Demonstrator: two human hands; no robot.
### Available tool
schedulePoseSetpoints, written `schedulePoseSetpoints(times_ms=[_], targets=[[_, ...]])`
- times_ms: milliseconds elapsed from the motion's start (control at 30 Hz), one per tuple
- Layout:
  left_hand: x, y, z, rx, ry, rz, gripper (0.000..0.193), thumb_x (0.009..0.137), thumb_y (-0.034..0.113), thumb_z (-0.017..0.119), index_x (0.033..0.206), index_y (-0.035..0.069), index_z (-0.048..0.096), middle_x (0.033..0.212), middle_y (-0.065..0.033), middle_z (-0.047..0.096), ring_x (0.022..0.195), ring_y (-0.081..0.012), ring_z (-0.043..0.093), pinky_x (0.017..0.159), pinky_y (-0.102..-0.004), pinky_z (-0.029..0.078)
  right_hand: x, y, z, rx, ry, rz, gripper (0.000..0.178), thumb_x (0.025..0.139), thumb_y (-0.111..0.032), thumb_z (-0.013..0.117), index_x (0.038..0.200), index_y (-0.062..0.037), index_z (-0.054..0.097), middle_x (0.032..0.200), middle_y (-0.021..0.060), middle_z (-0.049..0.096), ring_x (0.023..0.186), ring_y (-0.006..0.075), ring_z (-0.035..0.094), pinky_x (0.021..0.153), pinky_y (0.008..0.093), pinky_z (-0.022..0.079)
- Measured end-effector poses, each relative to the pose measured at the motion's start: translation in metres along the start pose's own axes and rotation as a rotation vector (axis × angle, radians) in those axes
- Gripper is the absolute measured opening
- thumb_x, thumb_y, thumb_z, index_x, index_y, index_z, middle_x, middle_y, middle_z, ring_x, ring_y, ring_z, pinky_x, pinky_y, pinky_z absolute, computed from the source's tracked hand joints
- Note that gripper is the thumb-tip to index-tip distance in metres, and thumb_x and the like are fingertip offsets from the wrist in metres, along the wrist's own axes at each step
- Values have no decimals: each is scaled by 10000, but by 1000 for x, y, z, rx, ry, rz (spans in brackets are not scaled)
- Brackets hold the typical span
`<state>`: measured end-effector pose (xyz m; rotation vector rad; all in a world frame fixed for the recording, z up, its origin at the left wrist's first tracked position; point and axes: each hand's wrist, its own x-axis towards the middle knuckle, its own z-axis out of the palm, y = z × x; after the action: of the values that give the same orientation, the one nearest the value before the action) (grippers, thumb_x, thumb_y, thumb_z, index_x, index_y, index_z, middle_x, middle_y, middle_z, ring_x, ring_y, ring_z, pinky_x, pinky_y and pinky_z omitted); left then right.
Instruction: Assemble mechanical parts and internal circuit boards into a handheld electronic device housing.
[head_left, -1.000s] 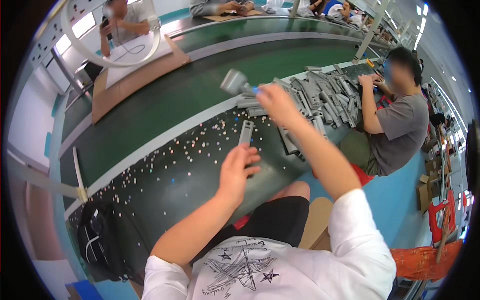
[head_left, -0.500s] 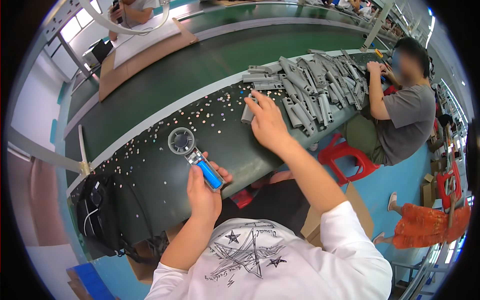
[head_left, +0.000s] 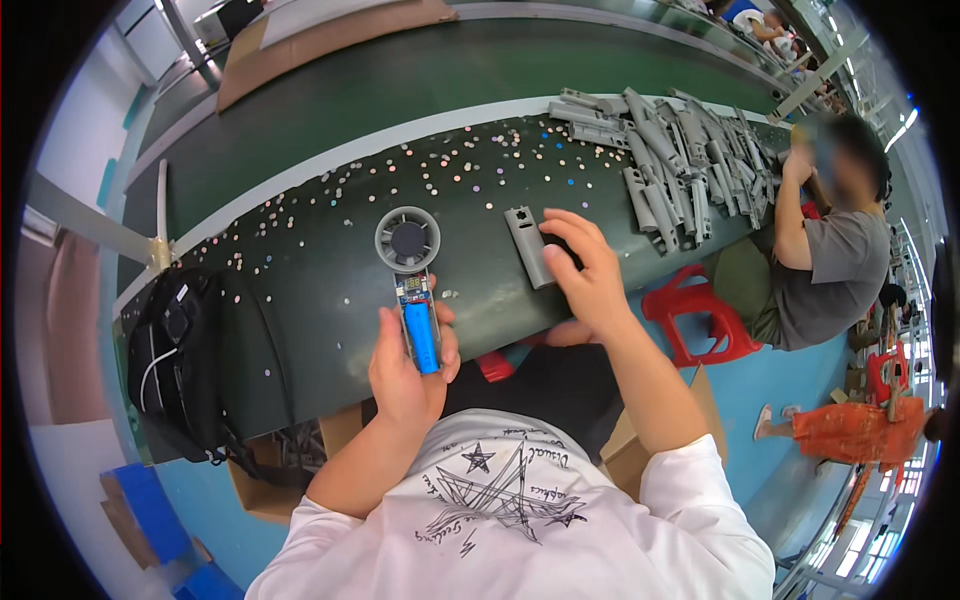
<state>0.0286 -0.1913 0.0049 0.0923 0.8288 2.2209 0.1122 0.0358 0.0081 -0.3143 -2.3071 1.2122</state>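
My left hand (head_left: 405, 375) is closed around the handle of a small handheld fan (head_left: 408, 240). The fan's round grey head points away from me. Its handle lies open, showing a blue cylindrical battery (head_left: 421, 335) and a small circuit board (head_left: 413, 290). On the dark green table, a grey plastic handle cover (head_left: 531, 250) lies by itself, its slotted end away from me. Just right of this cover is my right hand (head_left: 590, 275), fingers curved and apart. Thumb and fingertips are at the cover's right edge; whether they touch it I cannot tell.
Many grey handle covers (head_left: 690, 150) are heaped at the right. Small round discs (head_left: 420, 160) are scattered over the table (head_left: 320, 330). A black backpack (head_left: 180, 350) sits at the left end. A co-worker (head_left: 845, 215) sits at the right, near a red stool (head_left: 700, 315).
The single grey cover has come nearer to me and turned, and my right hand has drawn back with it to its right side. The fan stays in my left hand, now more upright. The view has shifted.
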Motion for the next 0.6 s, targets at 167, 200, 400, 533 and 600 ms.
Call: schedulePoseSetpoints(times_ms=[167,200,400,533,600], targets=[[3,-6,-3,-42,-10,-63,376,1051,372,313,1136,54,494,1034,-121,584,649,-160,523,488,-279,410,-14,-7,22,-514,109,-83,297,818,-120,667,1103,-46,628,1124,130,587,1079,339,529,928,432,429],[6,-9,-4,-39,-6,-63,376,1051,372,313,1136,54,494,1034,-121,584,649,-160,523,488,-279,410,-16,-4,23,-512,141,-81,288,819,-110,663,1095,-35,629,1130,136,586,1069,344,532,926,440,429],[7,-16,0,-111,-59,-87,312,1046,327,345,1200,87,472,1068,-99,592,819,-213,595,701,-376,499,-57,-64,22,-37,90,-87,353,799,46,631,1150,7,632,1227,187,568,1074,286,601,914,346,472],[4,-15,12,-113,-60,-81,368,1048,297,345,1327,67,413,1209,-95,567,1041,-227,575,878,-399,485,-66,-75,39,-54,86,-158,381,785,72,657,1160,10,644,1217,218,570,999,276,647,821,328,528],[3,-15,11,-112,-104,-79,374,1048,286,340,1351,76,405,1242,-79,552,1118,-212,541,944,-396,442,-66,-74,42,-109,111,-202,368,786,49,671,1151,5,653,1215,218,576,1003,303,643,819,347,534]])
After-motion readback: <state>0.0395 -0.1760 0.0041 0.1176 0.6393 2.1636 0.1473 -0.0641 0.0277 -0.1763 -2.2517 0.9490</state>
